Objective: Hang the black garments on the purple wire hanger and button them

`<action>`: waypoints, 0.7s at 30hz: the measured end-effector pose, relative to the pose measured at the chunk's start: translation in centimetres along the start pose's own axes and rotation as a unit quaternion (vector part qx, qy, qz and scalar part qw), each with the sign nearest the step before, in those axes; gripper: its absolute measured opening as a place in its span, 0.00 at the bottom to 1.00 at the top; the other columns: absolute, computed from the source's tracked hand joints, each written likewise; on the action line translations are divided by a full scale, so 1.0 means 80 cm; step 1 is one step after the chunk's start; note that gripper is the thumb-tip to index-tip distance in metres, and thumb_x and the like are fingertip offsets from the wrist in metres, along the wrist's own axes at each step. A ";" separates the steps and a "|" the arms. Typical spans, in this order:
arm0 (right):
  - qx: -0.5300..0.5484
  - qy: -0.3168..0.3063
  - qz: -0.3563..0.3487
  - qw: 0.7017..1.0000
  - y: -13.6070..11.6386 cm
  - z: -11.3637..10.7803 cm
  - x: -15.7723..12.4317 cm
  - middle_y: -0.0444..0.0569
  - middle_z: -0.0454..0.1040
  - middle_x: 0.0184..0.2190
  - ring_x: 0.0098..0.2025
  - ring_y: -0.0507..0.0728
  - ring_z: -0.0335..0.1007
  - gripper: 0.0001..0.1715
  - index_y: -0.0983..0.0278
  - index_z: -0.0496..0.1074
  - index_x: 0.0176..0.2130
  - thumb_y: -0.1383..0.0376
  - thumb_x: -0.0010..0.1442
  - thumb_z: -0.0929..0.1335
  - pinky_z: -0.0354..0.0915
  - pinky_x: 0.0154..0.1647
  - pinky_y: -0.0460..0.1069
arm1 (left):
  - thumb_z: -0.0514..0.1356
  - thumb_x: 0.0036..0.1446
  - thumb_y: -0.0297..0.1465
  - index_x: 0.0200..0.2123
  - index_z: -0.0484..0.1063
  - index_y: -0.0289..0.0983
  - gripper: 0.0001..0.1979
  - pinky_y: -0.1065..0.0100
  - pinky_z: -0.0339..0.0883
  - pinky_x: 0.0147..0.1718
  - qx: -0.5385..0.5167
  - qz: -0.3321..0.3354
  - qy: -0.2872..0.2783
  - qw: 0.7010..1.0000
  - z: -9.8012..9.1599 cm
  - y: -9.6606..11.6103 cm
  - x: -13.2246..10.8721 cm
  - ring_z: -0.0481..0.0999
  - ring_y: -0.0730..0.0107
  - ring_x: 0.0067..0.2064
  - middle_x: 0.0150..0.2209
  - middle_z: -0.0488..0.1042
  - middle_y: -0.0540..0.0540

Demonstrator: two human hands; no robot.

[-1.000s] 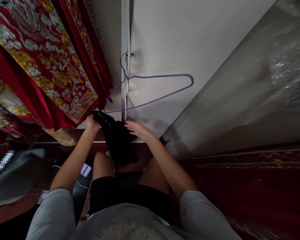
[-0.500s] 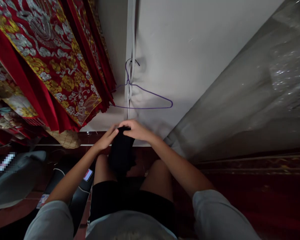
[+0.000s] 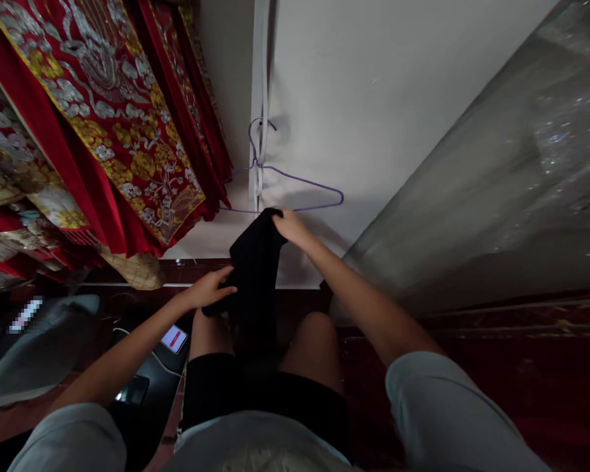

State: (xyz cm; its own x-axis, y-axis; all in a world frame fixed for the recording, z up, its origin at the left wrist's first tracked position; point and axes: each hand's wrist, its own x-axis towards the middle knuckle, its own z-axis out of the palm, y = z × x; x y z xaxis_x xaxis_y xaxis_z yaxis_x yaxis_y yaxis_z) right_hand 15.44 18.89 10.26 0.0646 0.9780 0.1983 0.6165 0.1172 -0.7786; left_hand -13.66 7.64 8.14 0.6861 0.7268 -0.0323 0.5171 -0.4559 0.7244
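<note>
A piece of black cloth (image 3: 256, 272), perhaps a garment, hangs unfolded over the gap between my knees. My right hand (image 3: 291, 227) is closed on its upper corner, just below the purple hanger (image 3: 319, 185). At the left edge of the cloth is my left hand (image 3: 209, 288), its thumb and fingers apart and touching the fabric. The dark folds hide the garment's exact kind. The hanger hangs by its hook in front of the white wall and carries nothing that I can see.
Red embroidered fabric (image 3: 142, 144) hangs at the upper left. A lit phone (image 3: 174, 339) and a dark phone (image 3: 134, 390) lie on a black surface at the lower left. Beside it is part of another person in grey (image 3: 54, 347). Clear plastic sheeting (image 3: 472, 216) covers the right side.
My right hand has risen toward the hanger, pulling the top of the black cloth up. My left hand has moved down and its fingers have spread. The bundled cloth has opened out longer.
</note>
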 end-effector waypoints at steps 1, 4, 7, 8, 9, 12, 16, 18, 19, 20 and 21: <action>-0.017 0.007 0.010 1.000 0.003 -0.012 0.002 0.54 0.82 0.44 0.48 0.62 0.78 0.19 0.64 0.80 0.46 0.66 0.65 0.62 0.68 0.49 0.52 | 0.60 0.66 0.36 0.60 0.72 0.34 0.22 0.60 0.72 0.52 0.055 -0.025 -0.032 0.998 0.003 0.001 -0.002 0.81 0.54 0.51 0.53 0.80 0.38; -0.070 0.036 -0.001 0.997 0.008 -0.050 -0.001 0.51 0.80 0.32 0.37 0.60 0.76 0.13 0.65 0.81 0.35 0.64 0.61 0.66 0.63 0.36 0.49 | 0.57 0.66 0.33 0.54 0.77 0.37 0.17 0.58 0.72 0.51 0.191 -0.107 -0.109 0.970 -0.001 -0.009 -0.002 0.82 0.50 0.49 0.48 0.82 0.38; -0.101 0.058 -0.047 0.992 0.006 -0.076 -0.014 0.46 0.73 0.23 0.29 0.56 0.69 0.09 0.64 0.76 0.25 0.65 0.55 0.69 0.53 0.29 0.49 | 0.54 0.64 0.28 0.49 0.79 0.37 0.16 0.59 0.71 0.53 0.204 -0.143 -0.038 0.968 -0.031 -0.030 0.011 0.81 0.52 0.51 0.47 0.82 0.38; -0.102 0.063 -0.060 0.991 0.003 -0.080 -0.018 0.45 0.69 0.20 0.27 0.55 0.66 0.10 0.64 0.73 0.23 0.65 0.55 0.69 0.51 0.29 0.49 | 0.53 0.63 0.26 0.47 0.79 0.36 0.16 0.58 0.71 0.54 0.188 -0.143 0.023 0.971 -0.044 -0.035 0.019 0.81 0.53 0.50 0.47 0.82 0.37; -0.099 0.068 -0.070 0.990 0.001 -0.082 -0.021 0.44 0.67 0.19 0.26 0.54 0.64 0.11 0.64 0.71 0.22 0.64 0.54 0.69 0.49 0.28 0.49 | 0.52 0.62 0.25 0.46 0.79 0.34 0.17 0.58 0.71 0.54 0.168 -0.138 0.094 0.972 -0.059 -0.039 0.029 0.81 0.53 0.49 0.46 0.82 0.37; -0.071 0.078 -0.077 0.991 -0.008 -0.077 -0.028 0.44 0.64 0.18 0.26 0.54 0.63 0.14 0.64 0.69 0.20 0.64 0.54 0.69 0.50 0.29 0.49 | 0.48 0.61 0.24 0.53 0.75 0.32 0.21 0.57 0.71 0.55 0.100 -0.092 0.283 0.949 -0.097 -0.033 0.068 0.79 0.57 0.49 0.47 0.80 0.37; -0.013 0.040 -0.088 0.995 -0.011 -0.071 -0.037 0.45 0.71 0.22 0.30 0.57 0.70 0.10 0.65 0.75 0.24 0.66 0.54 0.67 0.59 0.32 0.49 | 0.48 0.57 0.20 0.56 0.73 0.33 0.26 0.58 0.68 0.61 0.067 0.049 0.359 0.930 -0.128 -0.001 0.123 0.77 0.60 0.55 0.52 0.79 0.39; 0.013 0.046 -0.117 0.992 -0.005 -0.079 -0.041 0.46 0.77 0.28 0.35 0.59 0.74 0.12 0.65 0.80 0.32 0.69 0.51 0.66 0.65 0.37 0.50 | 0.49 0.51 0.18 0.52 0.75 0.33 0.27 0.58 0.69 0.60 0.084 0.089 0.332 0.935 -0.140 0.012 0.140 0.78 0.60 0.52 0.48 0.80 0.41; 0.021 0.072 -0.125 0.989 0.001 -0.086 -0.042 0.47 0.79 0.30 0.37 0.60 0.76 0.17 0.64 0.82 0.37 0.70 0.49 0.67 0.67 0.41 0.51 | 0.49 0.49 0.17 0.50 0.76 0.33 0.27 0.58 0.70 0.58 0.101 0.095 0.317 0.938 -0.146 0.017 0.145 0.79 0.60 0.50 0.46 0.81 0.41; 0.030 0.112 -0.125 0.985 0.008 -0.095 -0.040 0.47 0.80 0.32 0.38 0.61 0.77 0.24 0.64 0.82 0.43 0.71 0.47 0.67 0.69 0.44 0.53 | 0.49 0.47 0.16 0.48 0.77 0.34 0.27 0.58 0.71 0.57 0.119 0.097 0.306 0.940 -0.152 0.019 0.147 0.79 0.59 0.49 0.44 0.81 0.41; 0.042 0.159 -0.117 0.980 0.017 -0.106 -0.038 0.47 0.80 0.33 0.39 0.61 0.77 0.29 0.63 0.82 0.48 0.71 0.46 0.68 0.70 0.45 0.55 | 0.49 0.47 0.16 0.46 0.77 0.34 0.26 0.57 0.71 0.56 0.138 0.098 0.301 0.939 -0.159 0.020 0.147 0.79 0.58 0.48 0.44 0.81 0.41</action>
State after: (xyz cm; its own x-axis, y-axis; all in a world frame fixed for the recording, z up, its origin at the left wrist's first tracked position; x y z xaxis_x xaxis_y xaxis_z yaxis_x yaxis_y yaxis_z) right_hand 22.75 14.61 13.68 0.1781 0.8216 0.5415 0.5784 0.3578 -0.7331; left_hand -11.24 21.99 17.68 0.4110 0.7361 0.5378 0.5806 -0.6662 0.4681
